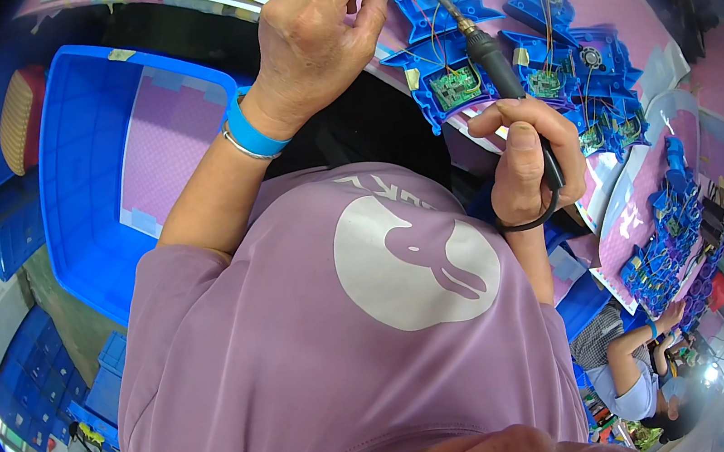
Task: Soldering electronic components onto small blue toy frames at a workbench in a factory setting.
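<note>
Blue plastic housing [447,50] lay far right; the right hand [529,158] gripped a soldering iron [486,54], the left hand [319,35] pinched closed, contents unclear.

Glossy blue plastic housings [447,41], matt green circuit board [456,85] with thin coated wires, soldering iron [496,62] with matt black grip and dull metal tip, smooth blue plastic crate [74,191], soft matt mauve cloth shirt [307,361], smooth blue wristband [254,135]
</note>
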Motion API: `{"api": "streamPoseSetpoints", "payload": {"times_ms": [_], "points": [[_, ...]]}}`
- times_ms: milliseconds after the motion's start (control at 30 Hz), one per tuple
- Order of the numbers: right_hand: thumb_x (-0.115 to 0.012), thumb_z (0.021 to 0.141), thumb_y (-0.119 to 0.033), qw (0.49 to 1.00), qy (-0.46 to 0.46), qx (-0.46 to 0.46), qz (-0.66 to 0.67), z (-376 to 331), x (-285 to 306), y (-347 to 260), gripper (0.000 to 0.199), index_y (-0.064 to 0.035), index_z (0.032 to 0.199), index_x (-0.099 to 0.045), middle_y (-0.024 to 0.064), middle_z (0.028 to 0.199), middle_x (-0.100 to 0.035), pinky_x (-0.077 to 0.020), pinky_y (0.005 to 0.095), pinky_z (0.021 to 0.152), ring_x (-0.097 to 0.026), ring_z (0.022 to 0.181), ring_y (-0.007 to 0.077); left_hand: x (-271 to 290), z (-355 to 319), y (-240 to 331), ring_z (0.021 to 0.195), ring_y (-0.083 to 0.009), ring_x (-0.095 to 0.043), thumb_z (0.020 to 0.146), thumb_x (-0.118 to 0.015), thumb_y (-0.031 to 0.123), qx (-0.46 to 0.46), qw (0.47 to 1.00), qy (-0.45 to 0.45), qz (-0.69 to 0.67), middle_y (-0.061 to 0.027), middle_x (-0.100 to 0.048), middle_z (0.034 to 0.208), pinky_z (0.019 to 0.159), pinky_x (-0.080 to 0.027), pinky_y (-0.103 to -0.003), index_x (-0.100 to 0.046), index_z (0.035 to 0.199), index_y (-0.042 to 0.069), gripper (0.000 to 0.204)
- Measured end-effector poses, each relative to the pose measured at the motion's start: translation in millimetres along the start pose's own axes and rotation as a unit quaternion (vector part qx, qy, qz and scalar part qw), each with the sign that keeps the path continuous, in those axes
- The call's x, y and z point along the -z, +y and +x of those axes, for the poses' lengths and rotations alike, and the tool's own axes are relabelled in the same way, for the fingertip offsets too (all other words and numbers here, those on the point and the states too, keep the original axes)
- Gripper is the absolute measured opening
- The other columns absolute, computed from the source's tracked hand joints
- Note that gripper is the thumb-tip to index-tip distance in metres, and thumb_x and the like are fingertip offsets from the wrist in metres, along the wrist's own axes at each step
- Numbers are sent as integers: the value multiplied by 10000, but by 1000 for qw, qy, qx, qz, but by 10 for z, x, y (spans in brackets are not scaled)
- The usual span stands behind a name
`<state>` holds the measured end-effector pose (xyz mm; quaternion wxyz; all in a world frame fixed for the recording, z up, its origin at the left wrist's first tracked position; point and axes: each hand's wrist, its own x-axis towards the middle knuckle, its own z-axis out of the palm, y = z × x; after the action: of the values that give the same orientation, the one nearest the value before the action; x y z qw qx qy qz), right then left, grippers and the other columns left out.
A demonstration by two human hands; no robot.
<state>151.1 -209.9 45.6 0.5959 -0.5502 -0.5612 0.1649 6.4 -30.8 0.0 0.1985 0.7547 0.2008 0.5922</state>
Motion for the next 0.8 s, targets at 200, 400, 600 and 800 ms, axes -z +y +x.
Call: {"api": "streamPoseSetpoints", "payload": {"times_ms": [200, 400, 600, 800], "points": [[-605, 989, -120, 999, -11, -32, -3, 39, -18, 11, 197, 53, 1063, -663, 172, 787, -715, -540, 326, 702, -694, 689, 207, 41, -28, 15, 600, -164, -621, 812, -734, -96, -32, 999, 25, -14, -98, -667, 808, 543, -492, -270, -687, 1179, -5, 381], [-605, 987, -116, 999, -5, -36, 14, 61, -57, 25, 194, 50, 1068, -663, 170, 792, -712, -543, 322, 695, -693, 690, 206, 11, -20, -20, 603, -183, -632, 819, -735, -91, 26, 996, -54, 67, -107, -665, 800, 542, -502, -281, -685, 1180, -8, 374], [-610, 990, -123, 999, -12, -38, 11, 54, -37, 15, 193, 45, 1070, -661, 163, 789, -713, -549, 324, 692, -693, 692, 205, 1, 14, 29, 635, -223, -646, 821, -723, -95, 3, 999, -17, 28, -128, -664, 811, 563, -514, -304, -674, 1200, -23, 388], [-613, 990, -122, 999, -8, -35, 6, 62, -46, 37, 187, 40, 1067, -663, 161, 785, -717, -548, 321, 692, -696, 695, 204, 244, 239, 320, 685, -284, -634, 847, -689, -81, -19, 971, -180, 156, -153, -669, 858, 597, -517, -352, -618, 1286, -59, 446]]}}
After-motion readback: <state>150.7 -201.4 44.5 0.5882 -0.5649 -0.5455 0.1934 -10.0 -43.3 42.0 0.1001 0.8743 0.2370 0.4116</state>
